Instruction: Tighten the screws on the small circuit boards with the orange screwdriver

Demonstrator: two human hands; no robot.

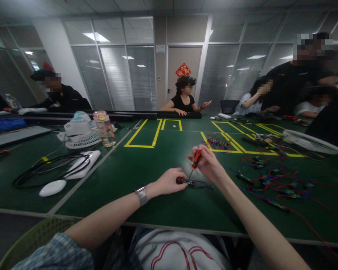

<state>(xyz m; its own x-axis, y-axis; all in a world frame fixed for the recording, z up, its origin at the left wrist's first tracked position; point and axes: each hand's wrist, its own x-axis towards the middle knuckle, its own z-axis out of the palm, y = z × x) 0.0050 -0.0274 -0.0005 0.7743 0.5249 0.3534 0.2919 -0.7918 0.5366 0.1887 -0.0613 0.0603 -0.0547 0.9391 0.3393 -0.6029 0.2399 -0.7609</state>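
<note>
My right hand (210,163) grips an orange and black screwdriver (197,159), its shaft slanting down to the left. The tip meets or nearly meets a small green circuit board (190,183) with red and blue wires (204,184) trailing to the right. My left hand (171,182), with a watch on the wrist, is closed on the board's left end and steadies it against the green table (146,165). A dark red part shows at the left fingertips; its kind I cannot make out.
Several wired circuit boards (270,183) lie spread at the right, with another bundle (218,142) by the yellow tape. On the left are a white fan (80,131), a bottle (104,129), a power strip (84,165) and a white mouse (53,188). People sit across the table.
</note>
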